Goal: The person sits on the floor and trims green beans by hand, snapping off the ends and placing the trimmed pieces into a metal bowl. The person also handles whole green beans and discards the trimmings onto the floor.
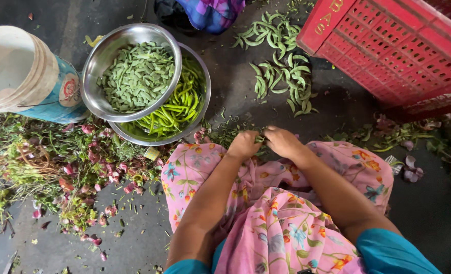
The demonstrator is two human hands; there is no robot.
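My left hand (244, 144) and my right hand (282, 141) meet just above my knees, both pinched on one small green bean pod (259, 138) held between them. A loose heap of whole green bean pods (281, 66) lies on the dark floor just beyond my hands. To the far left a steel bowl (99, 61) holds cut bean pieces (136, 76). It rests tilted on a second steel bowl (203, 101) holding long green chillies (177, 109). My lap is covered with pink flowered cloth (276, 223).
A red plastic crate (398, 50) stands at the back right. A white and blue bucket (25, 76) stands at the far left. Green trimmings and pink onion skins (78, 172) litter the floor on the left. Folded coloured cloth (210, 12) lies at the top edge.
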